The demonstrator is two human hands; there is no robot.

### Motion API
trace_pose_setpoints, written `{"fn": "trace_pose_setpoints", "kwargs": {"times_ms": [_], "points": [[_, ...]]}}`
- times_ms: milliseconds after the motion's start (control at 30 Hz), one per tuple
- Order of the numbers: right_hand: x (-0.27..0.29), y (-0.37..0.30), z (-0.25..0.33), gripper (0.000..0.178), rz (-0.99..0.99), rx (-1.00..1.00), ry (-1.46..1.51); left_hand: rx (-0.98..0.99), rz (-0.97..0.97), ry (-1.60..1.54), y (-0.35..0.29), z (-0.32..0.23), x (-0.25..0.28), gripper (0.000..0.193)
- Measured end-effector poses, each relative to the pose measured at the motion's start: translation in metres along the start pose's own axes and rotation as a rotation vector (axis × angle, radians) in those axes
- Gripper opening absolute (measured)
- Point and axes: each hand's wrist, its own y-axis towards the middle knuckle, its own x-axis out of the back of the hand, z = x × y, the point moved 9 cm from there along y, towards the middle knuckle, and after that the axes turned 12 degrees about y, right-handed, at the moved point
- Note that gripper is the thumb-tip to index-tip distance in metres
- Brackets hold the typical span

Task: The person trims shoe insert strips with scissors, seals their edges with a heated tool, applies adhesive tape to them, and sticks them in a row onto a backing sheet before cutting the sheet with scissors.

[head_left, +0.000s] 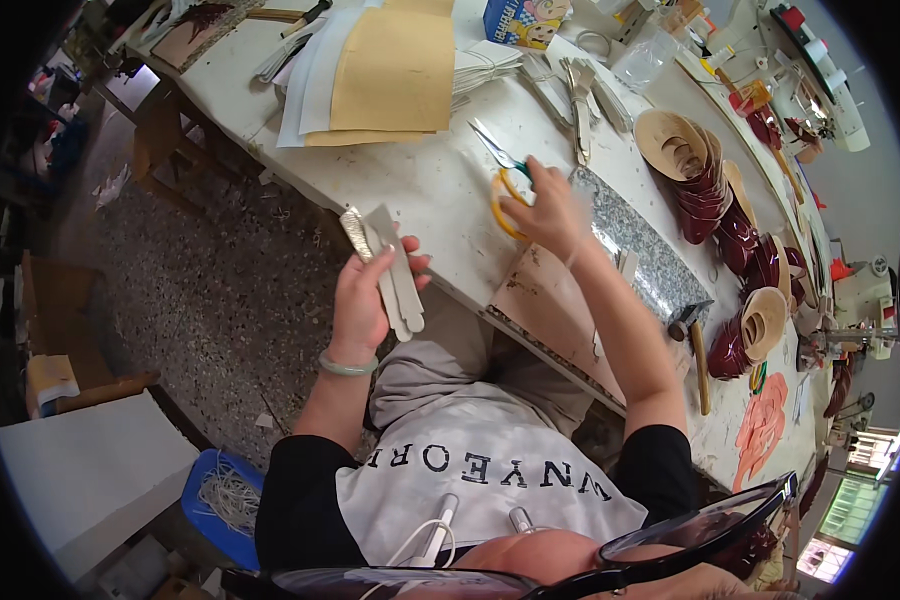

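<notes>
My left hand (360, 305) is closed round a few long narrow strips (402, 290), pale grey with rounded lower ends, held beyond the table's front edge. One of them has a shiny, textured metallic upper end. Over the table, my right hand (557, 215) grips a pair of scissors (504, 200) by its yellow and green handles. Its blades point away to the far left and look slightly parted. Whether the scissors rest on the tabletop I cannot tell. Just right of that hand lies a speckled grey stone slab (645, 245).
Tan and white sheets (395, 75) lie at the back left, with bundled strips (582, 105) farther right. Stacked dark red glossy shoe uppers (705, 200) line the right side. Nearer me are a hammer (684, 322), a worn board (550, 300) and salmon-coloured material (760, 430). A blue basket (202, 510) stands lower left.
</notes>
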Motion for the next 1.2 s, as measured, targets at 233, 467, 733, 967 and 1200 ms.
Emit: {"fn": "trace_pose_setpoints", "kwargs": {"times_ms": [233,467,733,967,1200], "points": [[0.0,-0.036,0.037,0.034,0.121,0.176,0.416,0.122,0.275,0.206,-0.017,0.023,-0.052,0.034],[0.016,-0.112,0.004,0.024,0.124,0.077,0.873,0.152,0.484,0.279,-0.024,0.062,-0.089,0.04],[0.108,-0.174,-0.117,0.019,0.004,-0.206,1.255,0.347,0.5,0.051,-0.011,0.063,-0.142,0.046],[0.093,-0.147,-0.14,0.028,0.151,-0.233,1.025,0.243,0.467,0.381,-0.015,0.083,-0.204,0.031],[0.108,-0.167,-0.088,0.037,-0.22,0.109,0.678,0.041,0.474,0.485,-0.02,0.081,-0.214,0.022]]}}
